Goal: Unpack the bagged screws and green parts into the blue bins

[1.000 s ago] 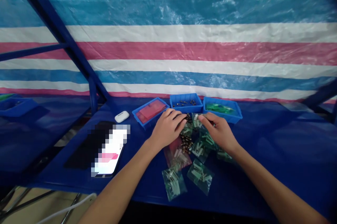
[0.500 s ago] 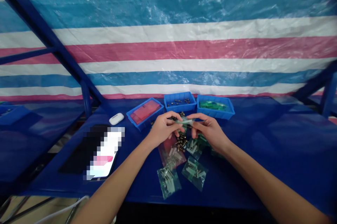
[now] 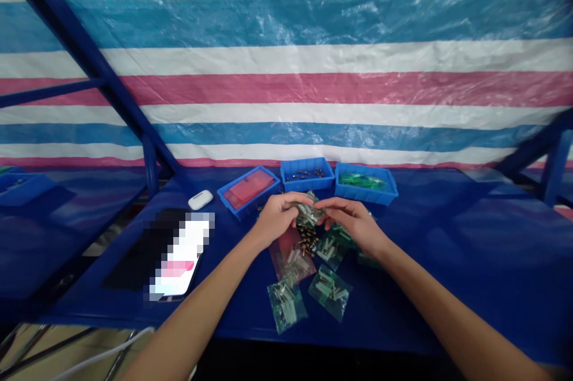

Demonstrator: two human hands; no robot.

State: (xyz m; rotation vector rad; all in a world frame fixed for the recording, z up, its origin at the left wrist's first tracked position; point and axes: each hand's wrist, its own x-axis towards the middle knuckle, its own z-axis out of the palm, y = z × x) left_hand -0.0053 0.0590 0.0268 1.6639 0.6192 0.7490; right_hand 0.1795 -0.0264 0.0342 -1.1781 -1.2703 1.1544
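Between my hands is a small clear greenish bag (image 3: 308,212) with pale pieces inside. My left hand (image 3: 278,218) pinches its left side, and my right hand (image 3: 353,220) pinches its right side. Below them, brass-coloured screws (image 3: 308,242) lie in a pile on the blue table. A pink bag (image 3: 286,249) is left of the pile, with loose white pieces (image 3: 296,261) on it. Filled clear bags lie nearer the front edge, one at the left (image 3: 287,306) and one at the right (image 3: 330,292). Another filled bag (image 3: 329,249) rests beside the screws.
Three blue bins stand behind my hands: one with pink bags (image 3: 249,187), one with screws (image 3: 307,174), one with green bags (image 3: 364,181). At the left are a white case (image 3: 200,199) and a lit phone (image 3: 183,258). Blue frame bars slant at both sides.
The bag in my hands has turned from nearly edge-on to show its face and contents. My fingers have shifted along its edge. The whole view has moved slightly.
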